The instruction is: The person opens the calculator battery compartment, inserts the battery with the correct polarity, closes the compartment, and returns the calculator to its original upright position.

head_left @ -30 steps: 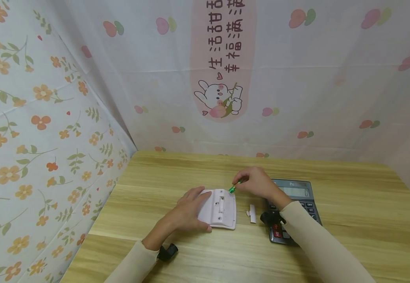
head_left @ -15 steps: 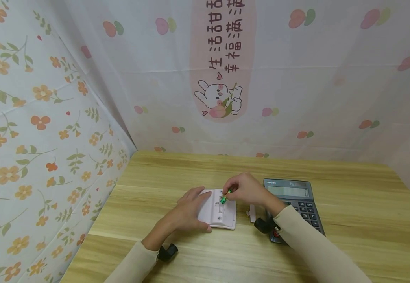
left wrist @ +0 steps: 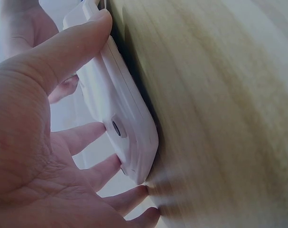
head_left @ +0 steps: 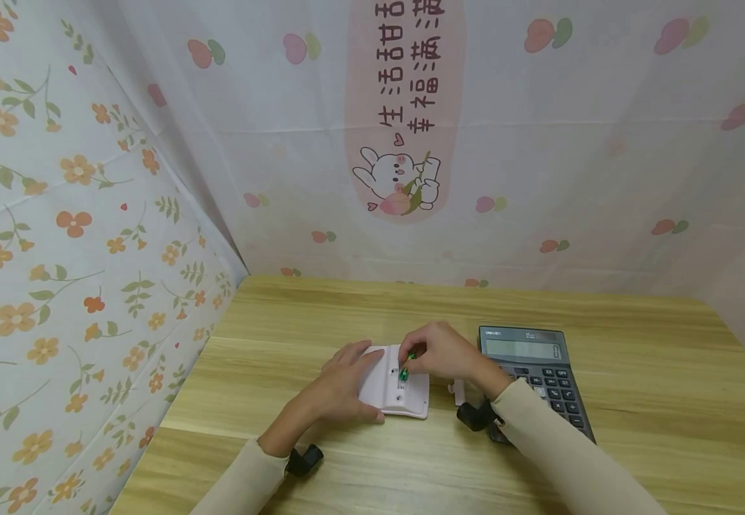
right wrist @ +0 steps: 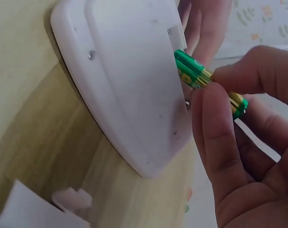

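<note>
A white plastic device lies on the table with its back and open battery compartment facing up. My left hand holds it from the left, thumb at the near edge and fingers spread over the far side. In the left wrist view, the thumb and fingertips touch the device's casing. My right hand pinches a green and gold battery between thumb and fingers. In the right wrist view the battery is tilted, one end at the compartment opening, the other sticking out past the fingers.
A small white battery cover lies just right of the device, partly behind the right wrist. A dark grey calculator lies further right, partly under the right forearm. Floral cloth hangs behind the wooden table.
My right hand has brought the battery from the device's far right corner leftward and nearer, over the compartment. The left hand and the device have stayed in place.
</note>
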Demonstrator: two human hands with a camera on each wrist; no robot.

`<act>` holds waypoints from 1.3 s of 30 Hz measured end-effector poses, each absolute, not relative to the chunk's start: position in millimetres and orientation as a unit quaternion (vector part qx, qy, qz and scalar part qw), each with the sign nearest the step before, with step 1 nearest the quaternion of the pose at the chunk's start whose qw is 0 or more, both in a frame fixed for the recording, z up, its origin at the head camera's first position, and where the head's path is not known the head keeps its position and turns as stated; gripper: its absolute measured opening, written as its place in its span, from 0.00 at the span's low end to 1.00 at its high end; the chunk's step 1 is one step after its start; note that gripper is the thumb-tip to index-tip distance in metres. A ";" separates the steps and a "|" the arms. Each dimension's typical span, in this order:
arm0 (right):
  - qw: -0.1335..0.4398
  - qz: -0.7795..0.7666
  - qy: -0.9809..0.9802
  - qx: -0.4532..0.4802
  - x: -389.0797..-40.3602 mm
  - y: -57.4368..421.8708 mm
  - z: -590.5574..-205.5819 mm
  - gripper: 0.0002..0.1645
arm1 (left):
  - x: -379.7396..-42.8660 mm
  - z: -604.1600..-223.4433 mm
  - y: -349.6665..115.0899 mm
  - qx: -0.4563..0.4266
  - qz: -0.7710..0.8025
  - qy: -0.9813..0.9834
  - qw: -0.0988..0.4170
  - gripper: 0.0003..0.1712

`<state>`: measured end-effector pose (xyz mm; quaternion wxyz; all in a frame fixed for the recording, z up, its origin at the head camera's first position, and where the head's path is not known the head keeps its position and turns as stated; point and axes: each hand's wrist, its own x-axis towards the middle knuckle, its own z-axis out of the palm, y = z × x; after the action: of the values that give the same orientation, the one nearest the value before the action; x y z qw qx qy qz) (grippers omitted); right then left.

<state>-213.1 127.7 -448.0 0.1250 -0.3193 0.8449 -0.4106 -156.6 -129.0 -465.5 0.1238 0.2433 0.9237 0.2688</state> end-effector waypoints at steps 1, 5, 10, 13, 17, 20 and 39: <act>0.122 -0.414 0.846 -0.314 -212.0 127.0 -448.8 0.06 | -156.4 -465.4 -129.0 0.243 0.270 0.923 0.124 0.60; 0.103 -0.435 0.848 -0.284 -206.0 124.6 -453.5 0.06 | -156.1 -464.7 -128.7 0.240 0.273 0.923 0.126 0.60; 0.070 -0.451 0.855 -0.245 -198.6 119.9 -459.1 0.07 | -156.3 -465.6 -128.9 0.241 0.275 0.923 0.124 0.60; 0.055 -0.456 0.860 -0.222 -195.3 116.8 -462.5 0.07 | -156.5 -466.8 -129.4 0.243 0.275 0.922 0.121 0.60; 0.041 -0.455 0.868 -0.195 -192.0 113.8 -466.9 0.07 | -156.6 -468.3 -130.0 0.244 0.273 0.923 0.118 0.61; 0.031 -0.454 0.872 -0.180 -189.9 112.5 -470.2 0.08 | -156.8 -469.0 -130.2 0.245 0.274 0.923 0.114 0.61; -0.018 -0.463 0.873 -0.150 -177.4 108.7 -474.8 0.09 | -157.0 -467.1 -129.1 0.242 0.275 0.923 0.115 0.61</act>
<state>-177.4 108.7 -474.8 -0.0175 -0.1497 0.8734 -0.4631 -157.0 -129.1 -467.1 0.1149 0.2419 0.9234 0.2751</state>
